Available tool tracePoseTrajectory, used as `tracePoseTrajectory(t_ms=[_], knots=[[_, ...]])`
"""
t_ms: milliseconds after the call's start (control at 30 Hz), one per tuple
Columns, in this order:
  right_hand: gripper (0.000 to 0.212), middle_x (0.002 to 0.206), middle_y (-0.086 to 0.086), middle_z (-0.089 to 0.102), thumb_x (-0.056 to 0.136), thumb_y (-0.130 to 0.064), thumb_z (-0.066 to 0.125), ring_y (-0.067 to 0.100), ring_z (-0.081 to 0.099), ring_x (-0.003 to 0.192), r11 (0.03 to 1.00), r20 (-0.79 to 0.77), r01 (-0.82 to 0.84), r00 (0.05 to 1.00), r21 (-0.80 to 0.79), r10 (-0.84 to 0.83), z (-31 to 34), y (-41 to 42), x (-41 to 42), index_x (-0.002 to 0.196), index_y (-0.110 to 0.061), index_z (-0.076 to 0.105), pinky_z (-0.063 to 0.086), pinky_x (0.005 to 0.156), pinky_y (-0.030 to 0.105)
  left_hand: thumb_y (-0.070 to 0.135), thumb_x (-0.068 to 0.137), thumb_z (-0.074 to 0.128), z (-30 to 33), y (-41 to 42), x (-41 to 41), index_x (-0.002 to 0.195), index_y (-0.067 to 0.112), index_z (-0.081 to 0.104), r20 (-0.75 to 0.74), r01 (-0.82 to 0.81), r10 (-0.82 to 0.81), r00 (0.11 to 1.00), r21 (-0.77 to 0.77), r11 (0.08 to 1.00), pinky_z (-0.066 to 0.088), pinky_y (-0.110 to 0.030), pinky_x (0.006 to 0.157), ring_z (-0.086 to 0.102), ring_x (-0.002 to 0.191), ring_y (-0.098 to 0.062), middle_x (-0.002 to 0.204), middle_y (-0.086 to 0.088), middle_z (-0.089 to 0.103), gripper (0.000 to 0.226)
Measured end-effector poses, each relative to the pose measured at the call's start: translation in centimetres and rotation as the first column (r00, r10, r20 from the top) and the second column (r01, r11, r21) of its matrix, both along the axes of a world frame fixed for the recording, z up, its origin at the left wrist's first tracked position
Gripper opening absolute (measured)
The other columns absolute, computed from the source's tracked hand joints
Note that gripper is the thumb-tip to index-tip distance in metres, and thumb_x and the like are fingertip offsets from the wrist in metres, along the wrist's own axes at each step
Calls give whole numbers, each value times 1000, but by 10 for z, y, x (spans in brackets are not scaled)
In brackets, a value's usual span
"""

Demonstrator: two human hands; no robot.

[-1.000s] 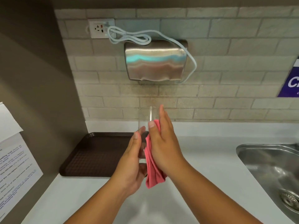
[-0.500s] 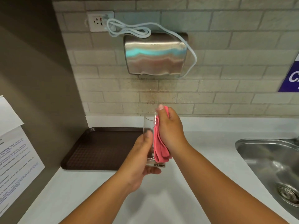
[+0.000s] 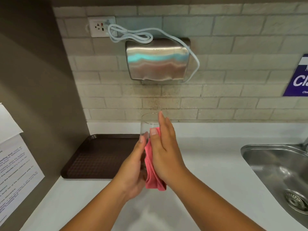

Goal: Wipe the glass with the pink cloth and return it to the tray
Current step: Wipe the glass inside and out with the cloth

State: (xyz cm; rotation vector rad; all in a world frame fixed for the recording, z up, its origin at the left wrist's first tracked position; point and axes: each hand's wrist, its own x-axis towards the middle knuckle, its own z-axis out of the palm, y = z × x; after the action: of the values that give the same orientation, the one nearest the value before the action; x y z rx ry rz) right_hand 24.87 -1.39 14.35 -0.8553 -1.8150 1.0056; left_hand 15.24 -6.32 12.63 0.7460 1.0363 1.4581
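Note:
A clear drinking glass (image 3: 147, 122) is held upright above the white counter, its lower half hidden between my hands. My left hand (image 3: 133, 170) grips it from the left side and below. My right hand (image 3: 164, 152) presses a folded pink cloth (image 3: 152, 174) flat against the glass's right side, fingers stretched up past the rim. The cloth's lower end hangs out under my right palm. A dark brown tray (image 3: 93, 157) lies empty on the counter to the left of the glass.
A steel sink (image 3: 280, 169) is set into the white counter (image 3: 208, 155) at the right. A steel hand dryer (image 3: 157, 61) with a white cable hangs on the tiled wall above. Paper notices (image 3: 13, 157) are stuck on the brown side wall at left.
The glass has risen a little and my right hand has slid down it with the cloth, fingers now straightened; half a second ago they curled over the rim.

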Motion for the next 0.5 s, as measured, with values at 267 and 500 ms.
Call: tracePoseTrajectory(t_ms=[267,500], knots=[[40,85,4,70,101,-55,51,17,68,77,974,-202,96,970,-206,-138,40,38,5,88,-18,61,54,75,35,73,94,54,-7,0,-2,143,21,67,160,130,-129,979,8,992,65,-41,62,76,99,-40,110,-22,79,73],[44,94,17,70,106,-48,44,30,70,86,965,-204,221,947,-143,-247,36,47,4,81,-15,59,57,84,53,79,82,54,3,3,8,155,61,38,-313,-92,119,942,100,991,67,-29,68,84,94,-10,116,18,80,77]])
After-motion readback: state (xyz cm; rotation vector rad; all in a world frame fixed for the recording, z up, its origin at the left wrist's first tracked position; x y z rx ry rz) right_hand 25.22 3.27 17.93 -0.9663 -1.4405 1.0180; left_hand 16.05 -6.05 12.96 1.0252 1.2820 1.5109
